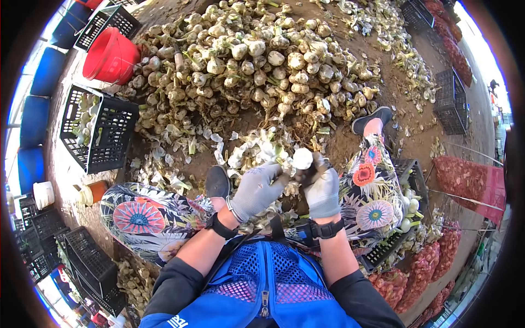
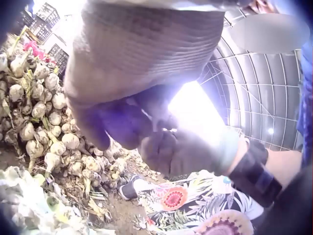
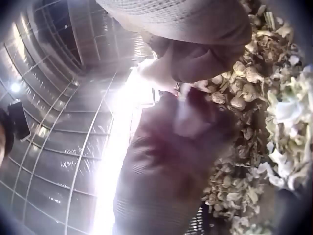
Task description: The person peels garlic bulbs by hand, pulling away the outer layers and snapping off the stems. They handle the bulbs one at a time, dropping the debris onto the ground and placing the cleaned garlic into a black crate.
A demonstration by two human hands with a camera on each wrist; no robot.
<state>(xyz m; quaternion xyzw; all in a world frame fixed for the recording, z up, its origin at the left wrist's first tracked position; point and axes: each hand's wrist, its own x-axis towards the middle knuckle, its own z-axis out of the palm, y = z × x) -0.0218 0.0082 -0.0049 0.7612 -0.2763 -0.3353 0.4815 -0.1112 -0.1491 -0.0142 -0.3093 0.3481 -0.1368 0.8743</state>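
A clean white garlic bulb [image 1: 302, 158] is up between my two gloved hands in the head view. My right hand [image 1: 322, 191] grips it, fingers curled close against its lower side. In the right wrist view the pale bulb [image 3: 160, 73] shows below that glove. My left hand [image 1: 256, 191] comes in from the other side with bent fingers, its fingertips right by the bulb's underside. Blur and shade hide the left fingers; I cannot tell whether they pinch anything. Loose white garlic skins [image 1: 262, 147] lie on the ground just beyond the hands.
A large heap of unpeeled garlic [image 1: 251, 60] spreads ahead. To the left stand a red bucket [image 1: 112, 57] and a black crate [image 1: 109, 139]. Beside the right leg, another crate [image 1: 383, 251] holds pale bulbs. Red mesh sacks [image 1: 421, 273] lie farther right.
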